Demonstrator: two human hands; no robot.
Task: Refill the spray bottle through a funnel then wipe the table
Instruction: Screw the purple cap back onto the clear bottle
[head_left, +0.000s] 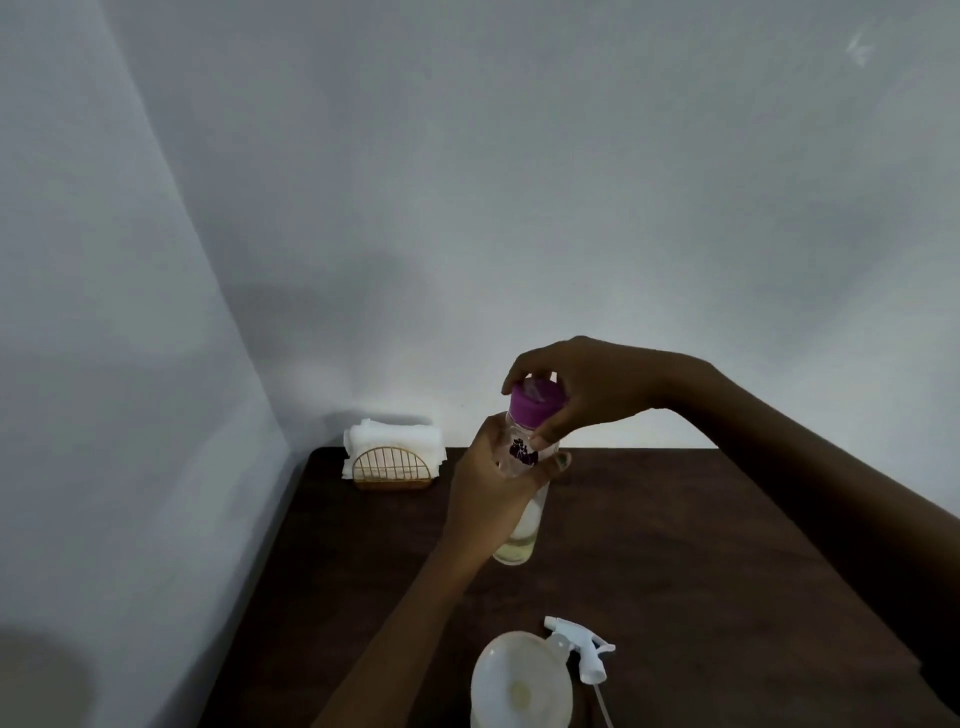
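While the fingertips (545, 428) of the right hand (587, 384) curl down around the purple cap (535, 402), the thumb sits on the near side of the cap and the other fingers on the far side, closed on it from above. Whether the cap is tight or loose on the neck cannot be told. Left hand (493, 483) wraps the upper body of the clear bottle (519, 540), fingers closed around it, one fingertip showing at the right side just below a dark purple print on the bottle wall. Bottle is held upright and lifted clear of the tabletop (701, 545), over its middle. A small amount of pale yellowish liquid sits in the bottom of the bottle.

Both forearms reach in from the near edge, the left from lower centre, the right from the right side.

Funnel (519, 686), pale and translucent, stands at the near edge of the tabletop, mouth facing up; what it sits in is cut off by the frame. White spray head (582, 649) lies on the tabletop just beside the funnel on its right, with its thin tube trailing toward the near edge.

Gold wire holder (392, 470) with white napkins (389, 434) stands at the far left corner, against the wall (467, 182).
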